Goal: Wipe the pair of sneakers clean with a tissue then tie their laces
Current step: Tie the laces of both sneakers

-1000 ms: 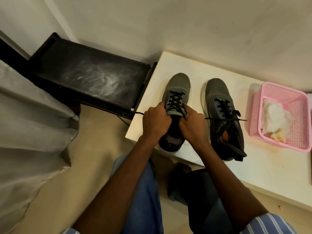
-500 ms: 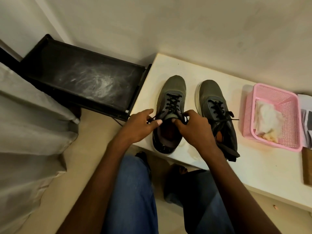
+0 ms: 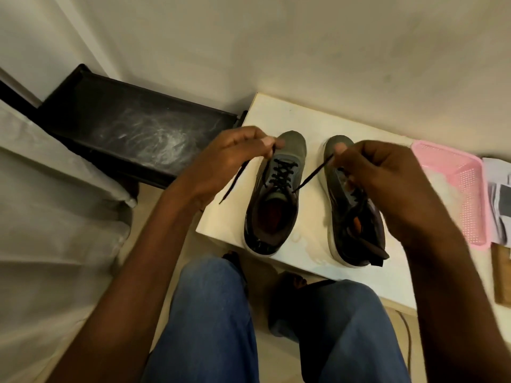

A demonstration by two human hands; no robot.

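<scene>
The left sneaker [image 3: 276, 194] of the grey pair stands on the white worktop [image 3: 276, 117], toe toward the wall, its heel just past the near edge. Its black laces [image 3: 282, 172] are crossed up the tongue and both ends are drawn out sideways. The left hand [image 3: 221, 161] pinches one lace end between thumb and forefinger above and to the left of the shoe; the loose tail hangs down over the worktop's left edge. The right hand [image 3: 387, 183] pinches the other end, which runs taut from the top eyelet up to the fingers. That hand hangs over the right sneaker [image 3: 348, 211], which stands just beside the first, parallel, with a bare strip of worktop between them; its heel also reaches the near edge.

Farther right a pink basket [image 3: 467, 194] sits against the worktop's far side, partly hidden by the right hand. Left of the worktop a black tray [image 3: 132, 128], dusty, butts against its edge. Bare worktop lies between the toes and the wall.
</scene>
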